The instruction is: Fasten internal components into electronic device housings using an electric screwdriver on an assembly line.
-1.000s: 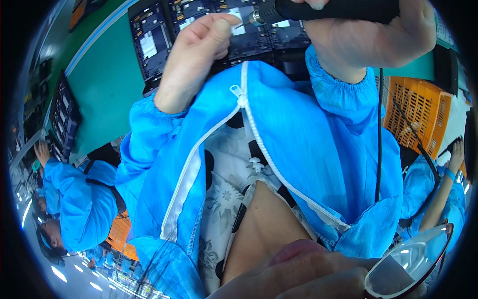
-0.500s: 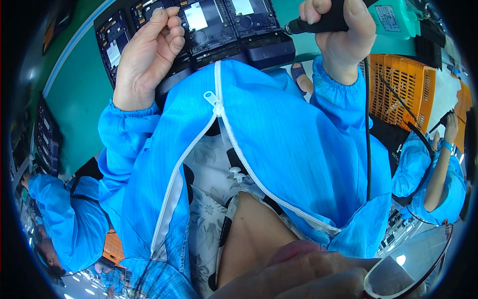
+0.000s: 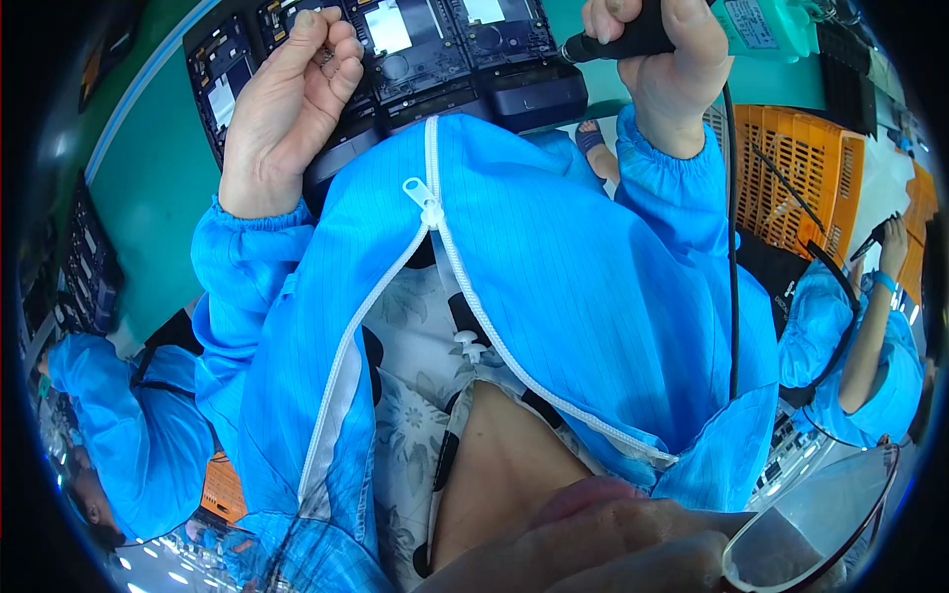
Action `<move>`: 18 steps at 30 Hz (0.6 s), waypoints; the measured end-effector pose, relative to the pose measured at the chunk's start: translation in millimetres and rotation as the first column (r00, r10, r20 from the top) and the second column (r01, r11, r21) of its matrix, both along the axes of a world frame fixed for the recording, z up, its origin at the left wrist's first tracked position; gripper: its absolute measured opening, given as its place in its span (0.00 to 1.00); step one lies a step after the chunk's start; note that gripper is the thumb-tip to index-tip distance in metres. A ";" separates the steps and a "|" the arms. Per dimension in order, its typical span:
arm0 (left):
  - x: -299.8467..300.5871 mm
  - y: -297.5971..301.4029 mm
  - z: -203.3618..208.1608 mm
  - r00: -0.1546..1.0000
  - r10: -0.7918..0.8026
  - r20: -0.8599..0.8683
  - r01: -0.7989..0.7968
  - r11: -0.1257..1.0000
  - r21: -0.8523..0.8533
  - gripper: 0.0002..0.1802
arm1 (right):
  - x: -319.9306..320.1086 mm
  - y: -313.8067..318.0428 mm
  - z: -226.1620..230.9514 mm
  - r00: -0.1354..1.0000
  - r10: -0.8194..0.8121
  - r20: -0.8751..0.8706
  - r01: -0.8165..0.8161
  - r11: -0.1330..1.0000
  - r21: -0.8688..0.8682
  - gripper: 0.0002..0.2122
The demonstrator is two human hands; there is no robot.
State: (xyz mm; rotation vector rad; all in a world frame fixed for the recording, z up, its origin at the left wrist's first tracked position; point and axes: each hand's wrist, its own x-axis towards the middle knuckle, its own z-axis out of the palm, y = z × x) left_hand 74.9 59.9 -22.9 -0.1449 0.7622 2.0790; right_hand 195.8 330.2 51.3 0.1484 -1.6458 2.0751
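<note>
My right hand (image 3: 677, 74) is wrapped around a black electric screwdriver (image 3: 638, 38), its metal tip end pointing left toward dark plastic housings. A black cord (image 3: 731, 247) hangs down from that side. My left hand (image 3: 301, 94) has its thumb and fingers curled together over the left part of the housings. Tiny dark bits show between its fingers, too small to name. The dark housings (image 3: 539, 99) lie side by side in front of me, with white rectangular patches and small fittings inside. My left hand covers part of them.
A green table (image 3: 148, 198) bears the housings. More dark parts (image 3: 91, 262) stand at the left. A pale green box (image 3: 766, 30) with a label is at the upper right, above an orange crate (image 3: 791, 168). Co-workers in blue sit left (image 3: 138, 425) and right (image 3: 850, 346).
My right hand and the screwdriver have shifted slightly up and left. My left hand has moved up a little, still curled. The co-worker's arm at the left has shifted.
</note>
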 end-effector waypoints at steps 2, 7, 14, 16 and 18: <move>3.9 3.5 5.5 1.000 -0.012 0.018 0.012 1.000 0.025 0.14 | -0.5 0.1 -1.2 0.999 0.026 0.018 -0.026 1.000 -0.012 0.15; 9.6 7.4 16.0 0.997 -0.058 -0.055 0.059 0.998 0.020 0.16 | -1.6 -6.5 -1.9 0.990 0.007 0.139 -0.018 0.996 0.084 0.15; 23.7 18.9 29.1 0.992 -0.117 -0.053 0.116 0.993 -0.020 0.19 | -16.5 -8.0 25.3 0.989 0.140 0.043 -0.143 0.987 0.068 0.18; 26.9 21.3 36.4 0.988 -0.107 -0.110 0.100 0.993 -0.068 0.21 | -23.1 -7.5 41.1 0.972 0.193 -0.138 -0.185 0.980 0.067 0.20; 28.9 22.4 37.9 0.986 -0.112 -0.124 0.105 0.993 -0.058 0.21 | -31.6 -13.6 47.1 0.948 0.223 -0.227 -0.251 0.963 -0.100 0.20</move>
